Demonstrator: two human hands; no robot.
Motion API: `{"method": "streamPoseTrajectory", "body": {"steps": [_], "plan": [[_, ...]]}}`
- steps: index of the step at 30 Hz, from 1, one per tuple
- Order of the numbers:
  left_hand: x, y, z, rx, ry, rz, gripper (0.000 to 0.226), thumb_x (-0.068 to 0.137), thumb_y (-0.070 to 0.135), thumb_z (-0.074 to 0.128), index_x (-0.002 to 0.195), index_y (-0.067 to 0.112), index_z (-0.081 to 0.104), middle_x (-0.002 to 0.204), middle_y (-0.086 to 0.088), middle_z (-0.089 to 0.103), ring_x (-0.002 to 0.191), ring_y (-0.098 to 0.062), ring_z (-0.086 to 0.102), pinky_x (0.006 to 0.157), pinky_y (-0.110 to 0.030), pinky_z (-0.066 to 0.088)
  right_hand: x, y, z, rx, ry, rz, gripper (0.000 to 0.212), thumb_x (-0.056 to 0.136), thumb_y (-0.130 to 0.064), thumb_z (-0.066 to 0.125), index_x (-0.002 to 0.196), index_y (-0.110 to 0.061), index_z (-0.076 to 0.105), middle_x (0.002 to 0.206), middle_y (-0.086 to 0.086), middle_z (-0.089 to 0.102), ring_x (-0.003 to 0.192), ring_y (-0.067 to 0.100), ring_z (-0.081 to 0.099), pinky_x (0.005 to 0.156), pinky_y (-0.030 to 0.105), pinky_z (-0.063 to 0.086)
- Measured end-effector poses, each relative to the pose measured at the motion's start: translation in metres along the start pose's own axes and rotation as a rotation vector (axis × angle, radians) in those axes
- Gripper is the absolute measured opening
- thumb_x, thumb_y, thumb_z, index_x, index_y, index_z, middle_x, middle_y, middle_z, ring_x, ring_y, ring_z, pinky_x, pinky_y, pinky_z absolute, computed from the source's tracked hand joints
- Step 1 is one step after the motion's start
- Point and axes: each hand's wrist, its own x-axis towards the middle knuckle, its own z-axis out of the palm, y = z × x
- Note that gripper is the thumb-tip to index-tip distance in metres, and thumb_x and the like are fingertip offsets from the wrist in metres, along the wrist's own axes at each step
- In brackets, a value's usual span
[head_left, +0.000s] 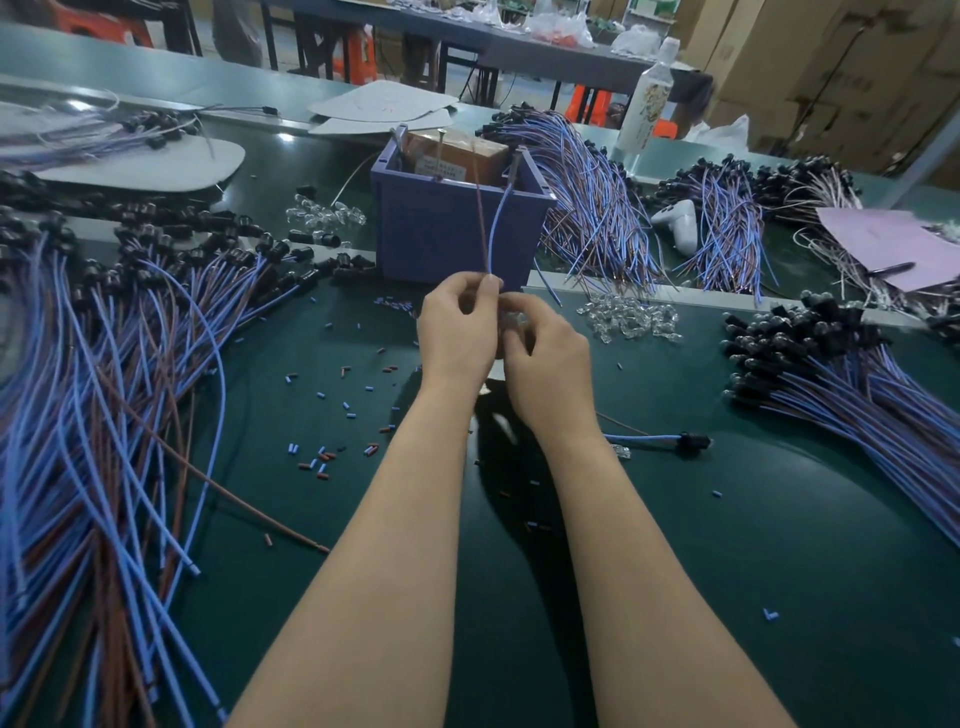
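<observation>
Your left hand (457, 332) pinches the brown wire (480, 218) and blue wire (500, 218) together at centre. Both leads rise toward 12 o'clock, in front of the blue bin (447, 234). Your right hand (545, 358), touching the left, has its grip curled round a small clear part (511, 321), blurred, probably from the LED heap (628, 317) at 2 o'clock. Recommendation: pinch close to the wire ends, hold the leads parallel, and seat the part squarely above the worktop (727, 519).
</observation>
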Motion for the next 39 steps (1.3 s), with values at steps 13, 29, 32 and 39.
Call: {"method": "streamPoseTrajectory", "body": {"steps": [13, 29, 32, 39], "plan": [[0.019, 0.025, -0.082, -0.54, 0.703, -0.201, 0.011, 0.096, 0.011, 0.05, 0.106, 0.007, 0.053, 0.105, -0.008, 0.055, 0.078, -0.01, 0.06, 0.075, -0.022, 0.053, 0.001, 0.006, -0.023, -0.343, -0.443, 0.091, 0.024, 0.092, -0.017, 0.055, 0.113, -0.022, 0.065, 0.115, 0.002, 0.059, 0.109, 0.021, 0.054, 0.098, 0.037, 0.043], [-0.008, 0.008, -0.008, 0.43, -0.455, 0.079, 0.027, 0.099, 0.036, 0.043, 0.095, 0.021, 0.064, 0.087, 0.002, 0.07, 0.094, -0.022, 0.065, 0.092, -0.043, 0.048, 0.007, 0.024, -0.035, 0.443, -0.058, 0.232, 0.008, 0.09, -0.012, 0.063, 0.086, -0.005, 0.065, 0.06, -0.001, 0.059, 0.046, 0.001, 0.052, 0.05, 0.013, 0.042], [-0.01, 0.008, -0.013, 0.296, -0.483, 0.078, 0.018, 0.095, 0.033, 0.055, 0.096, 0.018, 0.065, 0.083, 0.0, 0.07, 0.087, -0.018, 0.067, 0.089, -0.043, 0.051, 0.008, 0.025, -0.032, 0.682, -0.065, 0.307, 0.017, 0.092, -0.015, 0.059, 0.078, -0.01, 0.065, 0.052, -0.005, 0.05, 0.042, 0.005, 0.039, 0.044, 0.015, 0.035], [-0.01, 0.01, -0.022, 0.104, -0.539, 0.148, 0.007, 0.093, 0.016, 0.059, 0.09, 0.016, 0.065, 0.078, 0.005, 0.069, 0.074, -0.005, 0.064, 0.083, -0.027, 0.053, 0.01, 0.021, -0.03, 1.284, -0.228, 0.472, 0.024, 0.097, -0.014, 0.047, 0.083, -0.003, 0.062, 0.048, -0.001, 0.051, 0.039, 0.004, 0.041, 0.039, 0.011, 0.035]]}}
